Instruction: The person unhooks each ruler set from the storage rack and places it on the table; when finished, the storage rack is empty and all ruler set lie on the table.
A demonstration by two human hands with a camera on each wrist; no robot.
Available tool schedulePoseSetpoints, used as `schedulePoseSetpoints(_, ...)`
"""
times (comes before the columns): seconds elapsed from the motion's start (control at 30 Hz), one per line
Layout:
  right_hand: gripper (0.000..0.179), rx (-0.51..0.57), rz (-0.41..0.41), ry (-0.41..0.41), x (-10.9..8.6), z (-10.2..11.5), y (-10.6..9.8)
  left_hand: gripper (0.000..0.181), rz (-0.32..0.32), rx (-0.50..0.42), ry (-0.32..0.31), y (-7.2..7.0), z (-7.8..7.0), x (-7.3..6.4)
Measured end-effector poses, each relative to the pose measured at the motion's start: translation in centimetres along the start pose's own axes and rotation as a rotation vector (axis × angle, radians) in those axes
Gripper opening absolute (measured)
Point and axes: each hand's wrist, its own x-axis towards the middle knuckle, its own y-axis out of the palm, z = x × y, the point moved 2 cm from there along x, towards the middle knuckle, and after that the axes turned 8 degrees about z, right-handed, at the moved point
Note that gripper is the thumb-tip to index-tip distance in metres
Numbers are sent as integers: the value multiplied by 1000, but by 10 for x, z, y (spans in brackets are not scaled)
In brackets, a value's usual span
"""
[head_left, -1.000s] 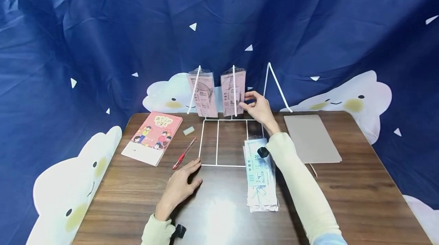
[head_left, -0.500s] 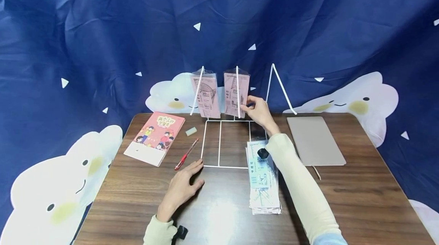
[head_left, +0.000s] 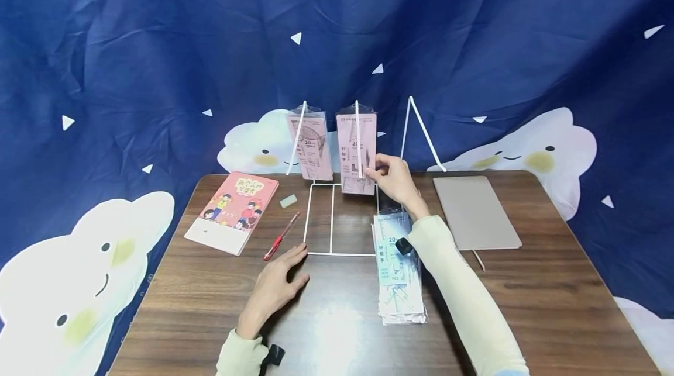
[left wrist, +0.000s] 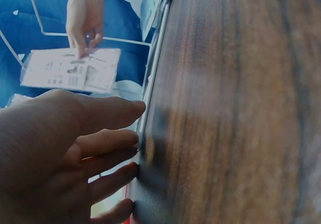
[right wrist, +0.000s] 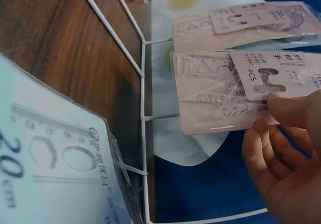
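Note:
A pink ruler-set packet (head_left: 347, 157) in clear plastic hangs from the middle hook of the white wire rack (head_left: 332, 221). My right hand (head_left: 397, 182) pinches its lower right edge between thumb and fingers; the right wrist view shows the thumb over the front of the packet (right wrist: 205, 106). Another pink ruler-set packet (head_left: 312, 157) hangs on the left hook. Near the rack's front left corner, my left hand (head_left: 274, 285) rests with fingers extended and holds nothing. Blue ruler-set packets (head_left: 392, 282) lie stacked below my right forearm, partly covered by it.
Left of the rack are a red pen (head_left: 281, 237), an eraser (head_left: 288, 201) and a pink illustrated book (head_left: 234, 209). A grey notebook (head_left: 478, 212) lies to the right. The rack's right hook (head_left: 423, 130) carries no packet. A dark blue curtain (head_left: 337, 25) hangs behind.
My right hand has pulled the middle pink packet forward and down, so its bottom edge now hangs lower, over the rack's base. The left hand has stayed in place.

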Motion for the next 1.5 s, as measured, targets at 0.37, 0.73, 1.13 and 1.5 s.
schedulePoseSetpoints(0.37, 7, -4, 41, -22, -29, 16, -7, 59, -31, 13, 7, 2, 0, -1)
schedulePoseSetpoints(0.73, 8, 11, 35, -23, -56, 34, -10, 60, -1, 7, -16, 1, -3, -1)
schedulePoseSetpoints(1.13, 7, 55, 81, -23, -100, 54, -9, 59, -9, 4, 5, 1, -3, -2)
schedulePoseSetpoints(1.5, 15, 58, 130, -28, -129, 72, -14, 59, 9, 8, -5, 1, -4, -1)
